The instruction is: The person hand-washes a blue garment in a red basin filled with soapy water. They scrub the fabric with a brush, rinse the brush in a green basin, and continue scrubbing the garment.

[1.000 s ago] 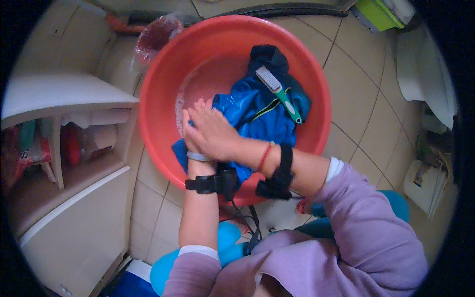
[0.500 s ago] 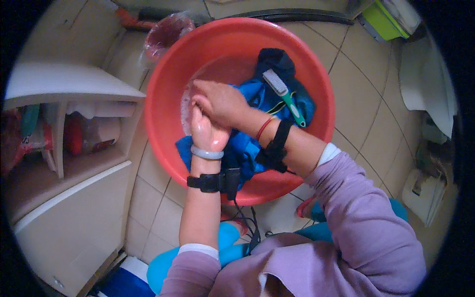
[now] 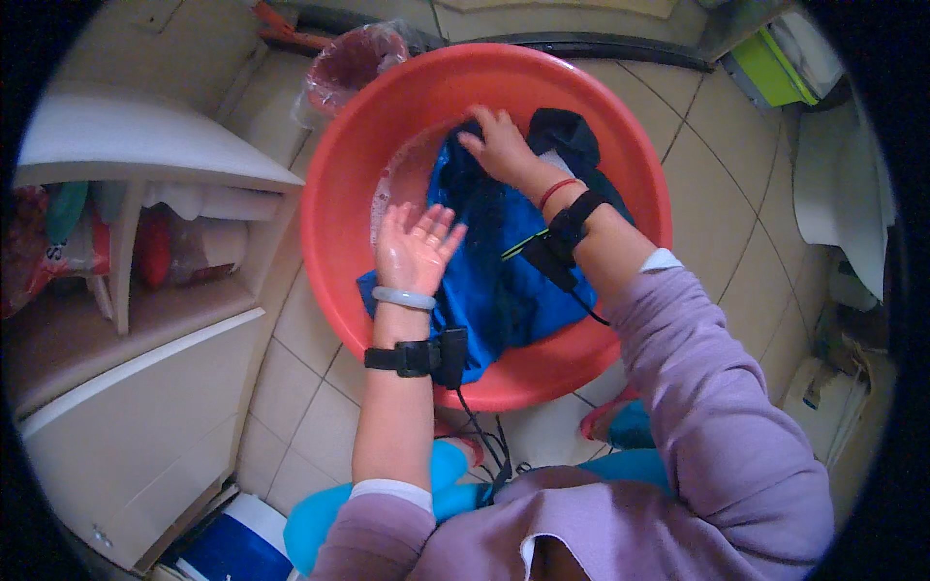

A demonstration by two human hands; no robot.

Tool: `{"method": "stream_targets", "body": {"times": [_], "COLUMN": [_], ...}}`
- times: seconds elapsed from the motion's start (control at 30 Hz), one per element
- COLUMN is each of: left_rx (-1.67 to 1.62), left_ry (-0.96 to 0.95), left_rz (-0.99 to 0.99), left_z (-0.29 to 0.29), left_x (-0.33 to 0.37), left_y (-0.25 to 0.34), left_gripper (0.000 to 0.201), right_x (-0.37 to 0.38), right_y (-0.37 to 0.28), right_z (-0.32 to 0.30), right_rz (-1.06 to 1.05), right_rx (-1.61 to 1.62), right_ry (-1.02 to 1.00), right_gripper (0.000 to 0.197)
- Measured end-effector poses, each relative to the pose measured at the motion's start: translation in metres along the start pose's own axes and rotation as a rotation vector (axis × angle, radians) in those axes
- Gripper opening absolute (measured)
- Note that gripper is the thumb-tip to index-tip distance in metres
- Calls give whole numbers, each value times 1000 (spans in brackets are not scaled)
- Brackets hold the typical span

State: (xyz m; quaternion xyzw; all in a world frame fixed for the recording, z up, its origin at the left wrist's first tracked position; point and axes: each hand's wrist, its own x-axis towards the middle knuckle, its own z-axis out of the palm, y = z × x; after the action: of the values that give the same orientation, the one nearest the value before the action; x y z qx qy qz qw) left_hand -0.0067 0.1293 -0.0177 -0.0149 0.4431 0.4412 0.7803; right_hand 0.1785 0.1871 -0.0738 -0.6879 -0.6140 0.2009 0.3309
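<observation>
Right hand (image 3: 502,145) grips wet blue garment (image 3: 494,281) in round red basin (image 3: 334,203) (glossy plastic); left hand (image 3: 417,247) released.

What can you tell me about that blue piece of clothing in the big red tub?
The blue garment looks like a wet, thin, shiny fabric, bright blue with darker navy parts and a thin light stripe. It lies crumpled in the red plastic basin, which holds soapy water, its lower edge draped toward the near rim. The right hand presses on its far end; the left hand is open, palm up, at its left edge.
</observation>
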Motion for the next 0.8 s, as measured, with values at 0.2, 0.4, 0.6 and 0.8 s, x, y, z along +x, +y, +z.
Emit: {"method": "stream_targets", "body": {"times": [0.2, 0.4, 0.6, 0.8], "left_rx": [242, 217, 47, -297], "left_ry": [21, 147, 174, -476], "left_rz": [-222, -245, -237, -260], "left_z": [0, -5, -20, -52], "left_x": [-5, 4, 14, 26], "left_y": [-21, -20, -22, -34], "left_gripper": [77, 78, 80, 52], "right_x": [-21, -6, -19, -80], "right_y": [9, -9, -2, -99], "right_z": [8, 11, 43, -14], "right_rz": [-156, -148, -105, -135], "right_rx": [-582, -553, -331, 411], "right_ry": [-627, -333, -501, -475], "right_gripper": [39, 41, 36, 26]}}
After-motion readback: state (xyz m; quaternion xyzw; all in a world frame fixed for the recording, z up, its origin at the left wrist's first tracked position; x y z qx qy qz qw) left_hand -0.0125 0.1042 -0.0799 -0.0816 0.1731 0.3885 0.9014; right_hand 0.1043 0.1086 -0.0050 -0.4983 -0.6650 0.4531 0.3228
